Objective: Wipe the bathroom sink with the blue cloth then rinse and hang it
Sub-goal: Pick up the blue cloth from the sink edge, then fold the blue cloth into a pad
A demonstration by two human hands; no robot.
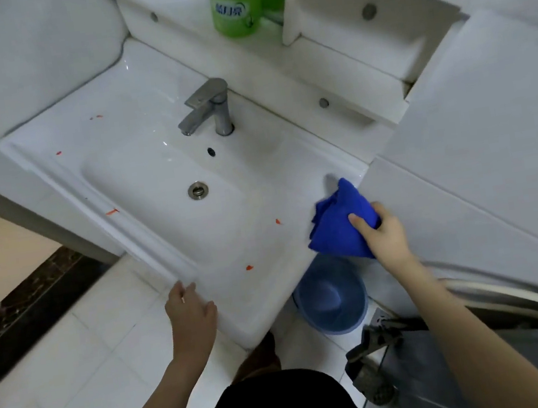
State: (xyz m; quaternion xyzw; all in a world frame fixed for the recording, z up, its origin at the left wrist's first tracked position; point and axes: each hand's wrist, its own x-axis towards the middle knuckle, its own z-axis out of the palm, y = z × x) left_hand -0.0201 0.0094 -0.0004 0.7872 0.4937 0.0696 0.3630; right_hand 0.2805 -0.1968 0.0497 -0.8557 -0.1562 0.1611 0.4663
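Head view: right hand (380, 233) clenched on bunched blue cloth (339, 225) at right corner of sink (132, 129), pressed flat for wiping. Left hand (191, 313) spread, fingers on front rim, likely bracing. Orange smears (249, 267) not yet wiped.

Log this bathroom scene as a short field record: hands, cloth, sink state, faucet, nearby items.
right hand: grips blue cloth at the sink's right edge
left hand: open, resting on sink front rim
sink state: orange marks scattered on rim and deck
faucet: no water seen running
nearby: green bottle on shelf behind; blue bucket on floor
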